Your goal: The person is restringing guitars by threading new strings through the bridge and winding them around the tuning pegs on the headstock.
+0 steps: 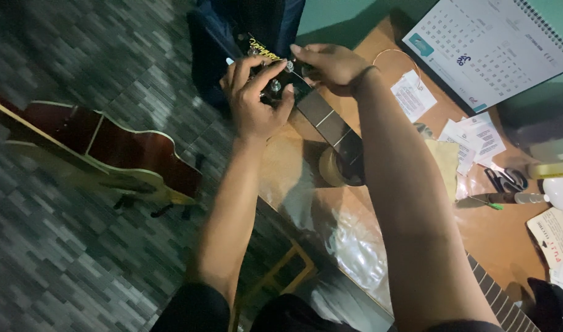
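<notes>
1. Desk: brown wood, w/ a calendar, paper slips, scissors.
2. Guitar neck lies across the desk, headstock past the far edge, resting on a tape roll.
3. 2nd guitar, red, on the floor at left.
4. Left hand closed on the headstock's tuning pegs.
5. Right hand pinches at the headstock top.
</notes>
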